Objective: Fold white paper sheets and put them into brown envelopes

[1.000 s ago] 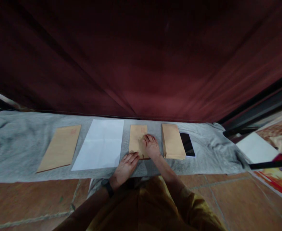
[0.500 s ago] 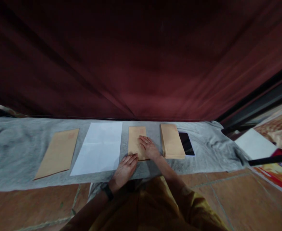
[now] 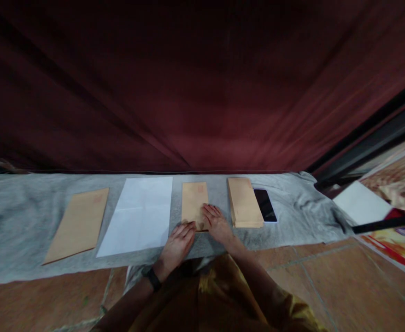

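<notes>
A brown envelope [image 3: 192,198] with a small red printed mark at its top right lies flat on the grey cloth in front of me. My left hand [image 3: 179,240] rests at its near left corner, fingers stretched out together over the edge. On the envelope's near right side lies my right hand [image 3: 218,225], fingers flat and slightly bent. Both thumbs are hard to make out. To the left is a white sheet of paper [image 3: 138,216] with a faint crease across it. A stack of brown envelopes [image 3: 245,203] sits to the right of my right hand.
Another brown envelope [image 3: 79,223] lies at the far left of the grey cloth [image 3: 292,212]. A dark-screened phone [image 3: 266,205] is partly under the envelope stack. Behind the cloth hangs a dark red curtain [image 3: 202,110]. A black metal bar [image 3: 378,138] stands at the right.
My right hand has slid toward me down the envelope, from its middle to its near right side. My left hand stays at the near left corner. The view has shifted slightly.
</notes>
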Demonstrator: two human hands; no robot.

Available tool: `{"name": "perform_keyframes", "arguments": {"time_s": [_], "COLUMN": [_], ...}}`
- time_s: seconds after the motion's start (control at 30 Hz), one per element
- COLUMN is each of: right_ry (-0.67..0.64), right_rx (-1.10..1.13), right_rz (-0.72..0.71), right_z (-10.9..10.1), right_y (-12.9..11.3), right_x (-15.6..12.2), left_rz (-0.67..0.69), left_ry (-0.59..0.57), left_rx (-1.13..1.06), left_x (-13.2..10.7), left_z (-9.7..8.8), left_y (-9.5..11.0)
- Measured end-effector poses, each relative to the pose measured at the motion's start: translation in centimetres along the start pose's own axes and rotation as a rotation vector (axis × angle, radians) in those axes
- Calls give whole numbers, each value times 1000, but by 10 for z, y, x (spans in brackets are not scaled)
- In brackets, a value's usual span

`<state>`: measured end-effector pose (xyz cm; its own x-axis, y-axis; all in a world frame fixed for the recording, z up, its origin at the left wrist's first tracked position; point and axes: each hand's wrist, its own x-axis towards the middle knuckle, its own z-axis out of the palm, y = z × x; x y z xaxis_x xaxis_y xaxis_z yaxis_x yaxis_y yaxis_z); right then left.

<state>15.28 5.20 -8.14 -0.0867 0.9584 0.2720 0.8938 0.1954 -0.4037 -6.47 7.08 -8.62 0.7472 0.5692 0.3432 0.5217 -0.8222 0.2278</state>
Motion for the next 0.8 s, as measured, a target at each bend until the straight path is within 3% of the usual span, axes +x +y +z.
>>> {"name": "perform_keyframes", "arguments": {"time_s": [0.27,0.53,0.67,0.8], "right_ry": [-78,-62,-54,-50], "right_rx": [136,164,186,201], "right_rz": [-177,-150,-146,-154], "right_z": [-15,-9,-8,-9], "right_y": [-12,-12,-11,-12], "right_x": [-35,-39,-37,-36], "left_rz": [-9,-33,-97,-129], "left_ry": [-27,-42,-67,-73], "left_rx": [-9,-50,-94,-101], "left_x": [1,3,18,41], "left_z": [-4,-8,-17,-11], "left_y": [1,6,11,5]}}
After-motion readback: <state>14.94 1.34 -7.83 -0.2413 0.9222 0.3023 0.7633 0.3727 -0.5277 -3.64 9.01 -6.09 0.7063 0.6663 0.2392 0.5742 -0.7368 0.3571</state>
